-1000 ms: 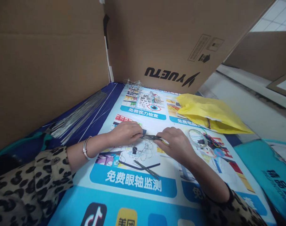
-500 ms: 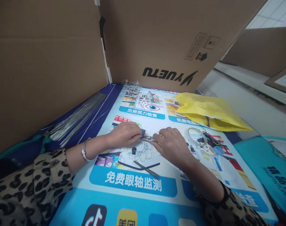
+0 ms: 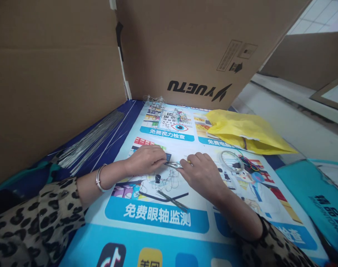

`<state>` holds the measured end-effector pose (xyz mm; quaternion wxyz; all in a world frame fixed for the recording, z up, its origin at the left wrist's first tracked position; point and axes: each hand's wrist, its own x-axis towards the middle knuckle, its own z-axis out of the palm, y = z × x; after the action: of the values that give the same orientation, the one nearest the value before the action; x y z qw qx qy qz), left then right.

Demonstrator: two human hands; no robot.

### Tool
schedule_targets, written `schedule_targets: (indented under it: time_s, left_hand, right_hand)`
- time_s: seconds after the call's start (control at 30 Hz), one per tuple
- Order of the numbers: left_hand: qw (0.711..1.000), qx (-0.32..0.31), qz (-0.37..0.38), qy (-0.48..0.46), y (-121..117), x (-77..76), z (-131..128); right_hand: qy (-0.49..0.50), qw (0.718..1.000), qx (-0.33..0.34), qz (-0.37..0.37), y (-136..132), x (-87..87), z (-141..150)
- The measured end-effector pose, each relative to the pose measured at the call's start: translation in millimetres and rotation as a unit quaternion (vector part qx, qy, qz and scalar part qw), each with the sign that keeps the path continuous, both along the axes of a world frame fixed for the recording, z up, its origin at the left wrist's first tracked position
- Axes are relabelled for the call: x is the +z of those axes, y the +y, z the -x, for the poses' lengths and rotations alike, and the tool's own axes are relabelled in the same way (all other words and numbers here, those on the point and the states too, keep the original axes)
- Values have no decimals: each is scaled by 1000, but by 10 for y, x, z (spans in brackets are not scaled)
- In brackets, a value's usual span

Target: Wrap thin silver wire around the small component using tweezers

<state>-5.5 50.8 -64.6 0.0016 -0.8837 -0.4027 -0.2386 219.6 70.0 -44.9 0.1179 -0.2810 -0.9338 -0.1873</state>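
Over the middle of the printed sheet, my right hand [image 3: 202, 174] is closed around a pair of pliers [image 3: 173, 164], whose metal jaws point left. My left hand [image 3: 148, 160] is pinched close to the tips of those jaws. A thin wire piece bent into loops [image 3: 169, 181] hangs or lies just below the pliers, and its end seems to run up to my left fingers, which hide the pinched part. Several short dark wires [image 3: 173, 201] lie crossed on the sheet beneath it.
Long straight silver wires [image 3: 92, 139] lie in a bundle at the left. Looped wire pieces [image 3: 181, 115] sit at the back, before a cardboard wall [image 3: 185, 44]. To the right are a yellow bag [image 3: 247, 129], a clear ring-shaped coil [image 3: 232, 161], coloured wires [image 3: 251, 165] and a teal bag [image 3: 305, 193].
Both hands keep almost the same place and grip. The pliers' jaws have turned slightly, and the whole view has shifted a little.
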Motion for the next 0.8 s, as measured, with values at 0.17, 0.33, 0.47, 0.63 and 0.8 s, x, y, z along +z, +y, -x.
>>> schedule_targets:
  time_s: [0.17,0.33,0.47,0.63,0.8]
  left_hand:
    - [1000,-5,1,2,3,1,1]
    - [1000,-5,-2,-1,-7,4,4]
    - [1000,-4,-6,-1,-5,5,3]
    - [1000,0,-17,-4,-6,2,-9]
    - [999,12,-33,-13,-10,-23,-21]
  right_hand:
    - [-4,1000,0,1,-7,-18,-11]
    - [-7,1000,1,-2,-8,-34,-15]
    - [-15,1000,-3,-15,-13,-38,-7]
    - [-17,999,-3,-34,-33,-37,18]
    - [-22,998,-18,-51,-98,-22,58]
